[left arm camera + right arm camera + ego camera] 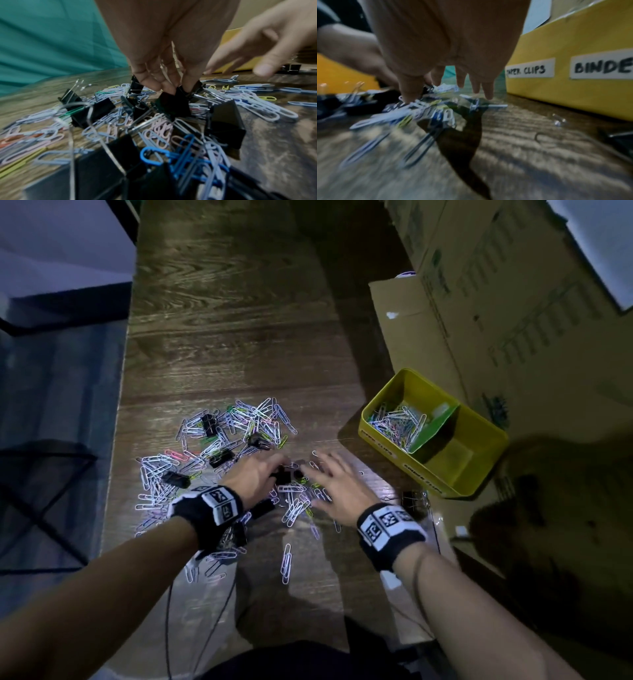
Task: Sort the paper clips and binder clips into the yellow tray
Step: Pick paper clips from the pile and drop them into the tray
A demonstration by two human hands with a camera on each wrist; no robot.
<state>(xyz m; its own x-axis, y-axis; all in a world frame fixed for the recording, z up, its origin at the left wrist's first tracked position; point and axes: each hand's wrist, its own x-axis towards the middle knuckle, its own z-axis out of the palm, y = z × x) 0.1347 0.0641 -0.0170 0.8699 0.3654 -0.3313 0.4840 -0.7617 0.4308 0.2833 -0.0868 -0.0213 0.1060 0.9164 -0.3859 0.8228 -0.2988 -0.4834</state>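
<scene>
Two hands over the pile, only one holding anything. Left hand (255,475) has fingertips (188,86) pinched on a black binder clip (176,104) in the middle of the heap; right hand (334,491) is spread flat, fingers straight, holding nothing, hovering just at 3 o'clock of the left.

Best move, by judgement: lift the clip straight up so tangled paper clips (239,422) shake off, and use the flat right hand to hold the loose ones down. Check nothing hangs from the wire handles before carrying.

Yellow tray (479,436) sits at about 2 o'clock from the hands, near the right hand, at the table (233,320) edge. Its far compartment already holds paper clips; the near one, labelled for binder clips, looks empty. Another binder clip (412,499) lies just at 3 o'clock of the right wrist.
</scene>
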